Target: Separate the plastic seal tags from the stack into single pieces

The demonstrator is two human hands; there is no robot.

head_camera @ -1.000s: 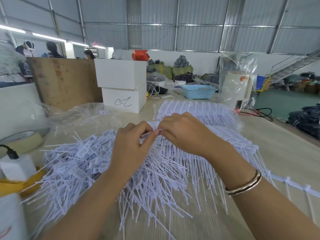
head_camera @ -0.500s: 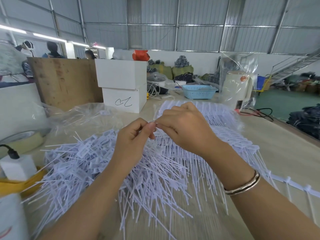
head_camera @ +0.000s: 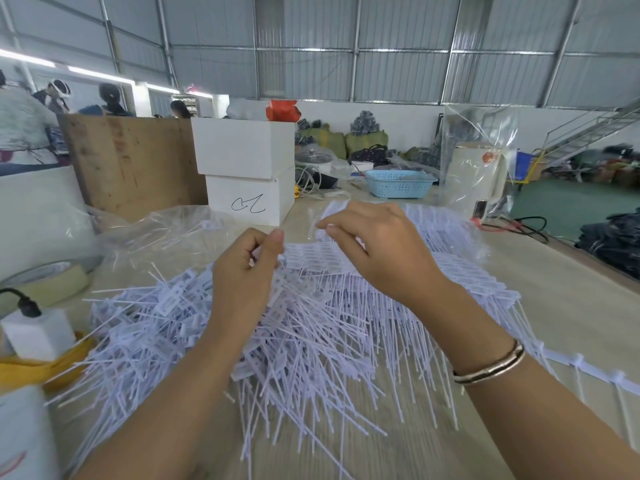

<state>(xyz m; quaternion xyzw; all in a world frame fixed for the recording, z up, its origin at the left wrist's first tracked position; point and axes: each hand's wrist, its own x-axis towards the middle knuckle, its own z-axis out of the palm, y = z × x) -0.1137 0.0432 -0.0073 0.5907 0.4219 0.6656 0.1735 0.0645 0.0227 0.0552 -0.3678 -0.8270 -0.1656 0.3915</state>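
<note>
A big heap of loose white plastic seal tags [head_camera: 166, 327] covers the wooden table in front of me. Joined rows of tags, the stack [head_camera: 460, 268], lie under and behind my right hand. My left hand [head_camera: 246, 282] is curled, thumb up, pinching a single white tag [head_camera: 277, 285] whose tail hangs down toward the heap. My right hand [head_camera: 377, 251] hovers a hand's width to the right, fingertips pinched together over a row of tag heads [head_camera: 308, 258]; what they hold is too small to tell.
Two stacked white boxes [head_camera: 247, 174] stand behind the heap, a blue basket [head_camera: 398, 183] further back. A crumpled clear plastic bag [head_camera: 166, 233] lies at the back left. A tape roll [head_camera: 52, 278] and a white charger [head_camera: 34, 330] sit at the left edge.
My two hands, pinched together at one tag a second ago, have risen and pulled apart. The left now holds a separated tag; the right has drawn off to the right.
</note>
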